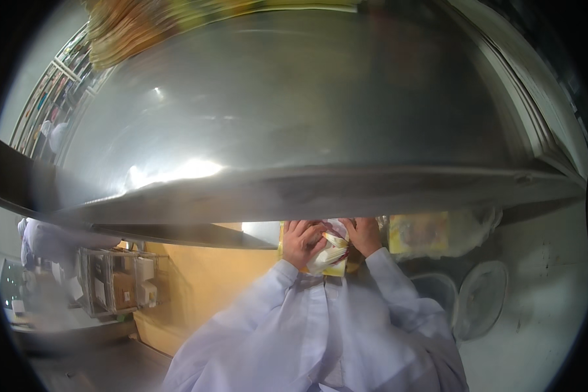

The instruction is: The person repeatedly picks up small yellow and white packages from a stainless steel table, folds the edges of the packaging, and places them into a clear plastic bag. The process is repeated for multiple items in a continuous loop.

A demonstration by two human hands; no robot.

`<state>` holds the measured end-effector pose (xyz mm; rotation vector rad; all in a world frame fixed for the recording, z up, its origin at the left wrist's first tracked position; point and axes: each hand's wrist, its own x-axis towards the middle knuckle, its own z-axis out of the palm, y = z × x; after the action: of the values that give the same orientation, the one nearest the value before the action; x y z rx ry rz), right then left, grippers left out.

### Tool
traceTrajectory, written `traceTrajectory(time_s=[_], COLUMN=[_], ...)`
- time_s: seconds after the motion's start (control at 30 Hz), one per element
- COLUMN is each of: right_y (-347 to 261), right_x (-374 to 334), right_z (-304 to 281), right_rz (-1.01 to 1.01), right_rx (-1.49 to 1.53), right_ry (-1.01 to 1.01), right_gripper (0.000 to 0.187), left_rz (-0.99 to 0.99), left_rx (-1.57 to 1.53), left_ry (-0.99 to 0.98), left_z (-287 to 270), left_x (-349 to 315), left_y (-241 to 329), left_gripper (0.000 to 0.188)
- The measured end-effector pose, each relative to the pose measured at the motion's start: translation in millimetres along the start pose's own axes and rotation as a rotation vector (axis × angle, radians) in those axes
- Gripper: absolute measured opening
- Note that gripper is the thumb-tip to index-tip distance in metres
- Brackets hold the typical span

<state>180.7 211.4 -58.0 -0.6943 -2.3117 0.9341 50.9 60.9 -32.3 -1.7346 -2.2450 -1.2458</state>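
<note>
Just below the front edge of the metal shelf, my left hand (302, 243) is closed, its fingers curled against several white packets with red and yellow print (332, 253). My right hand (366, 236) grips the same bunch from the right side, its fingers bent inward and partly cut off by the shelf edge. Under and around the packets shows a yellow carton (339, 268), its upper part hidden. Both forearms, in pale sleeves, come up from below.
A broad metal shelf (294, 111) spans the view above my hands. On it lies a stack of flat yellow cartons (176, 19). To the right are a yellow printed box (419, 234) in clear plastic and a clear tub (483, 297). A wire rack (121, 281) stands left, near another person's sleeve (62, 240).
</note>
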Motion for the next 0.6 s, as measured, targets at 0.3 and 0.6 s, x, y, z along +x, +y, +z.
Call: traceTrajectory(time_s=[0.3,0.6], right_y=[7.5,21.2], right_x=[18.7,18.8], right_z=[20.1,47.2], right_rz=[-0.188,-0.144], right_rx=[-0.125,-0.187], right_ry=[0.174,0.269], right_gripper=[0.013,0.011], left_rz=[-0.084,-0.129], left_rx=[0.118,0.133], left_ry=[0.077,0.080], left_z=[0.4,-3.8], left_x=[-1.7,-6.7], left_y=[7.9,6.5], left_gripper=[0.027,0.027])
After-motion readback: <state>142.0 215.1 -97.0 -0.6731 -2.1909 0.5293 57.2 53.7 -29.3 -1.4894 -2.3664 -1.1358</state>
